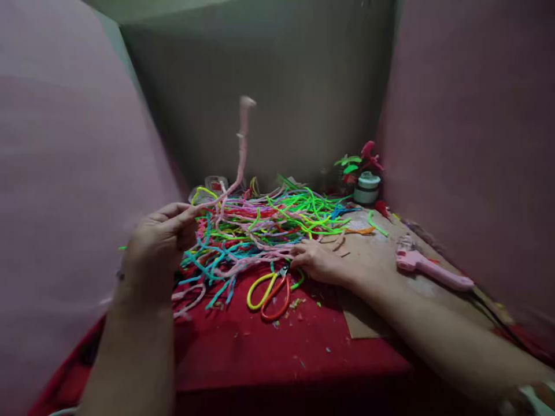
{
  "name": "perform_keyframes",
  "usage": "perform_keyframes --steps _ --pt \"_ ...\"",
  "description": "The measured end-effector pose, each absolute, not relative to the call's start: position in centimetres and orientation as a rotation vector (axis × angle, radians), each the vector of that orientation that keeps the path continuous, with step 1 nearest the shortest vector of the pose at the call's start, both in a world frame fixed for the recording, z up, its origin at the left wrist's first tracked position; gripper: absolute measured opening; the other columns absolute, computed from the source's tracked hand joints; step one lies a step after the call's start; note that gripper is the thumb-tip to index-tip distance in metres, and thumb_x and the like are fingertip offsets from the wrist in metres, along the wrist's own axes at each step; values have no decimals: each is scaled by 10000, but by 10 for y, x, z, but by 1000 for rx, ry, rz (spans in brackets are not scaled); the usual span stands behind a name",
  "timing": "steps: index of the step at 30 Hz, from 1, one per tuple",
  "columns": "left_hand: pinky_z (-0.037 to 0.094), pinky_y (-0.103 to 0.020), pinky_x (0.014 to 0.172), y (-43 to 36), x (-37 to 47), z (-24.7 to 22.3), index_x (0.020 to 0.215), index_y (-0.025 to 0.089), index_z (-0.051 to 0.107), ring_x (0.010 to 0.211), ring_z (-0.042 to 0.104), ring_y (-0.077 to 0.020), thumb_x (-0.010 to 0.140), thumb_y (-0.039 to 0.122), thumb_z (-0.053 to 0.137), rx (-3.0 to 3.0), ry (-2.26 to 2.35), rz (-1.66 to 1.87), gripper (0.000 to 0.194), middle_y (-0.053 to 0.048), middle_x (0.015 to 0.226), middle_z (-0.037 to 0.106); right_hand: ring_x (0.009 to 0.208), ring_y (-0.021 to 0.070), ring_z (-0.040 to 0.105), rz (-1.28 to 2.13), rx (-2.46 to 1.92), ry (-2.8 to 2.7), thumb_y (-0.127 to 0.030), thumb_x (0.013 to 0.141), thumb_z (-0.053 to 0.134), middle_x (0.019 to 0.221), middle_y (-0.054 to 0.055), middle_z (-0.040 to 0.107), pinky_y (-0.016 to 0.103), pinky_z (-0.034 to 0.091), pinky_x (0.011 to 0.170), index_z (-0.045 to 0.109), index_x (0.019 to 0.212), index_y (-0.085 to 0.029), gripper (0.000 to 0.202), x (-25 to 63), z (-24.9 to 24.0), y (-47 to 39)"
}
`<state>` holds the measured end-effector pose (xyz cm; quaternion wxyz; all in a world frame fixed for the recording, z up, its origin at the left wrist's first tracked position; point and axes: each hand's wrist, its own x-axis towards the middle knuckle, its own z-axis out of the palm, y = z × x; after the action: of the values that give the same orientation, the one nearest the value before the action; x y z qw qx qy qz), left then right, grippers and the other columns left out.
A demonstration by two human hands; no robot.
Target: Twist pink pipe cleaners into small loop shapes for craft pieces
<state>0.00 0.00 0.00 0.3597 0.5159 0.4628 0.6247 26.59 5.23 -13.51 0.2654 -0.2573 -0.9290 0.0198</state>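
Pinched between the fingers of my left hand is the lower end of a pink pipe cleaner. It slants right, then rises upright with a thicker, bent top. My right hand rests low at the front right of a tangled pile of pipe cleaners, its fingers curled down where pink stems meet them. What those fingertips grip, if anything, is hidden. Just below lie scissors with one yellow and one red handle, their blades mostly hidden near my right fingers.
A red cloth with small scraps covers the table. To the right, a pink glue gun with a black cord lies on a brown board. Behind stand a pale jar and a red and green pipe-cleaner piece. Pink sheets flank both sides.
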Motion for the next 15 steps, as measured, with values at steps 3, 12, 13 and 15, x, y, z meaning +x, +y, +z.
perform_keyframes --steps 3,12,13,15 --pt "197 -145 351 3 14 -4 726 117 563 368 265 -20 670 181 666 1282 1158 1581 134 85 445 329 898 222 492 -73 -687 -2449 -95 744 549 1074 46 642 391 378 775 709 756 -216 201 268 -127 42" --pt "170 -167 387 5 51 -34 730 149 565 393 243 -33 720 375 627 1539 1313 1268 235 83 475 331 650 119 555 1182 -615 -1467 -364 839 530 918 45 645 265 433 567 601 1109 -220 314 264 -84 23" --pt "184 -171 396 3 54 -35 726 149 565 406 253 -38 726 384 614 1603 1365 1207 240 78 487 346 582 95 532 1298 -557 -1322 -377 822 554 878 29 639 235 403 501 613 1070 -213 304 264 -82 25" --pt "240 -177 433 1 58 -35 698 149 552 456 300 -52 731 385 594 1738 1421 1103 242 62 532 388 504 69 493 1404 -477 -1124 -361 774 618 788 7 626 207 359 431 647 956 -183 256 267 -80 30"
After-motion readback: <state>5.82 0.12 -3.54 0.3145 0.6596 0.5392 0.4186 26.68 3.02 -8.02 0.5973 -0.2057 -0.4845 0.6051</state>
